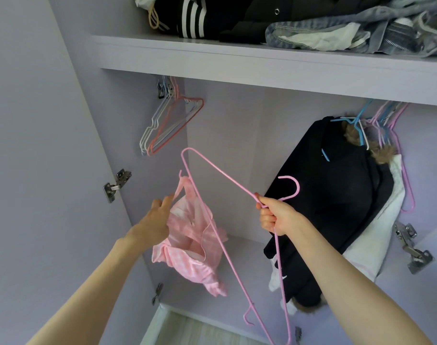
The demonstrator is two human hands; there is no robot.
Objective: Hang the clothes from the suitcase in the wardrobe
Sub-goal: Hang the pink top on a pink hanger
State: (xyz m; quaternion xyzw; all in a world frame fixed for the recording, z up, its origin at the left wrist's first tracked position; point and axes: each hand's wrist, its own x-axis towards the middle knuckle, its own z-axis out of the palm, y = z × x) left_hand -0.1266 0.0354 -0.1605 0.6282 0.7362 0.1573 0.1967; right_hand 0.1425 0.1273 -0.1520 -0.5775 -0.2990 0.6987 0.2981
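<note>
Our pink checked garment hangs crumpled from the pink hanger. Our right hand, at 3 o'clock, clamps the hanger's neck; our left hand pinches the garment's strap.

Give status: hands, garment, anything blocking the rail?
Right hand grips pink hanger at its neck. Left hand pinches pink garment strap, one strap looped on hanger. Black coat hangs right, empty hangers left; gap between.

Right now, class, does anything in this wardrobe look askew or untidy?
Yes. The pink garment hangs bunched from one strap on the tilted pink hanger. On the top shelf, denim clothes lie crumpled, not folded.
</note>
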